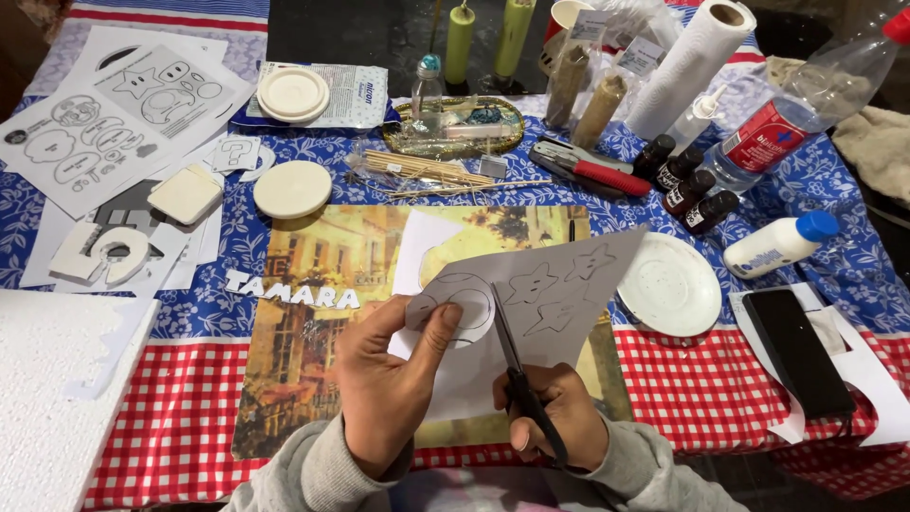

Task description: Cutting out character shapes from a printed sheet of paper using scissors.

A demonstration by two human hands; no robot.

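Left hand [384, 384] closed on paper sheet [555, 289], thumb over drawn circle outline; right hand [555, 422] gripping black scissors [517, 374], blades entering sheet beside circle; sheet held tilted above picture placemat [313, 313], star outlines on upper part; white plate [668, 284] right of sheet; glue bottle [777, 245] beyond plate; white cut-out letters [289, 292] on placemat; worktop [190, 398] under chequered cloth.

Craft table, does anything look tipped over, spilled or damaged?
Nothing looks spilled. A clear plastic bottle with a red label lies tilted at top right, and a white glue bottle with a blue cap lies on its side. The white foam sheet at left has a ragged, cut-away edge. The left hand holds paper; the right hand holds scissors.
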